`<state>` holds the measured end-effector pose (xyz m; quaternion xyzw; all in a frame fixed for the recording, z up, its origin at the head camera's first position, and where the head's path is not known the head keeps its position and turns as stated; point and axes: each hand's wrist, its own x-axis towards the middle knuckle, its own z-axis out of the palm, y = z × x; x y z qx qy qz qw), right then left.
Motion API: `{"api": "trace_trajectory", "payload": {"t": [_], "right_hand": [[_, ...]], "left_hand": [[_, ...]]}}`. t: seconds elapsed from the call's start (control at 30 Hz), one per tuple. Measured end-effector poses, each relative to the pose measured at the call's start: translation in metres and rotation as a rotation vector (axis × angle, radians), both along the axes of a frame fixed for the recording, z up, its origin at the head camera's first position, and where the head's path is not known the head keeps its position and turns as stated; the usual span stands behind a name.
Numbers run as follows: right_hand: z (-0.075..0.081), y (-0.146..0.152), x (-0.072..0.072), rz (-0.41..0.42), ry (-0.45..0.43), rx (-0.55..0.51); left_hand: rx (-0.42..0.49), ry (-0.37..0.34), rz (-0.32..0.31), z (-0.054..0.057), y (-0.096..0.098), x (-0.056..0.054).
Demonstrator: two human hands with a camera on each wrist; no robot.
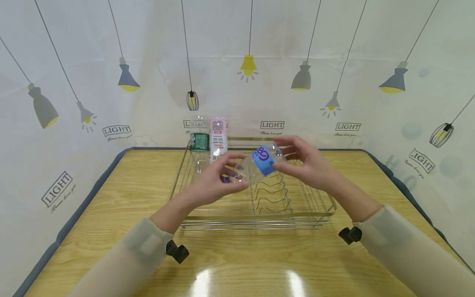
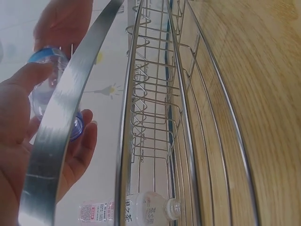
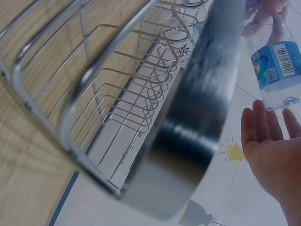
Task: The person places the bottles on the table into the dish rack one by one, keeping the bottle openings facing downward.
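Note:
A clear plastic bottle with a blue label is held tilted above the wire rack. My left hand grips its neck end, where a purple-blue ring or cap shows between the fingers. At the base end is my right hand; in the right wrist view its fingers extend fairly straight, tips right by the base. Two more bottles stand at the rack's left: a clear one with a green label and one with a pink-and-white label, which is neck down.
The metal rack has a flat band rim and a row of wavy wire dividers. It stands on a wood-grain table. Behind and at both sides hangs a pale sheet printed with lamps.

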<state>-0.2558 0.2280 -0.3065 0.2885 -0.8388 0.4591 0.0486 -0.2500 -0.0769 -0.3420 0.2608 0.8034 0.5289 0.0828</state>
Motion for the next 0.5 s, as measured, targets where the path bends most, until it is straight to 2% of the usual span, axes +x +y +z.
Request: {"api": "trace_trajectory", "payload": {"t": [0.33,0.5], "right_hand": [[0.007,-0.012,-0.005,-0.015,-0.034,0.001],[0.008,-0.015,-0.007,-0.01,-0.053,-0.029]], "left_hand": [[-0.032,0.016,0.05,-0.002,0.007,0.003],[-0.02,0.029,0.038,-0.003,0.007,0.003]]}}
